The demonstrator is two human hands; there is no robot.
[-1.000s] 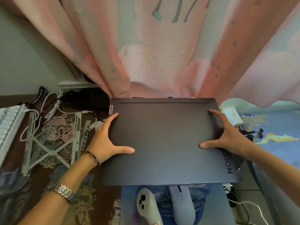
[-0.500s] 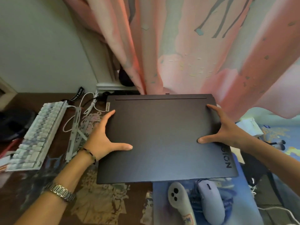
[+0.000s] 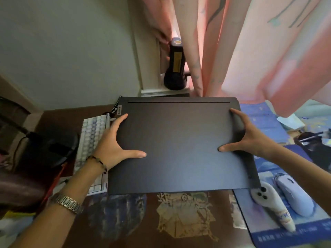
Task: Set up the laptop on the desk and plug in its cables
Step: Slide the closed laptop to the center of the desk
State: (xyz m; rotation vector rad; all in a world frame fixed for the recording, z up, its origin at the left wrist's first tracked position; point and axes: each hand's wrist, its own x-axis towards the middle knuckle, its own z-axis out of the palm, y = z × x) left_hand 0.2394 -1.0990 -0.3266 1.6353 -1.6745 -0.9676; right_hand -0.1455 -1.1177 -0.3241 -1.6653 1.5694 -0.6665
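A dark grey closed laptop (image 3: 179, 140) fills the middle of the view, held level above the desk. My left hand (image 3: 114, 145) grips its left edge, thumb on the lid and fingers along the side. My right hand (image 3: 245, 138) holds the right edge the same way. The laptop hides whatever lies under it, including the folding stand seen earlier. No cables are visible at the laptop.
A white keyboard (image 3: 93, 138) lies left of the laptop, partly under its edge. A dark round object (image 3: 46, 149) sits further left. A white mouse (image 3: 295, 196) and a white controller (image 3: 270, 206) rest on the blue mat at right. A black flashlight (image 3: 175, 65) stands on the sill behind; pink curtains (image 3: 250, 47) hang close.
Both hands have carried the laptop leftward across the desk. It now covers the folding stand and overlaps the keyboard. The mouse and controller now lie off its right corner.
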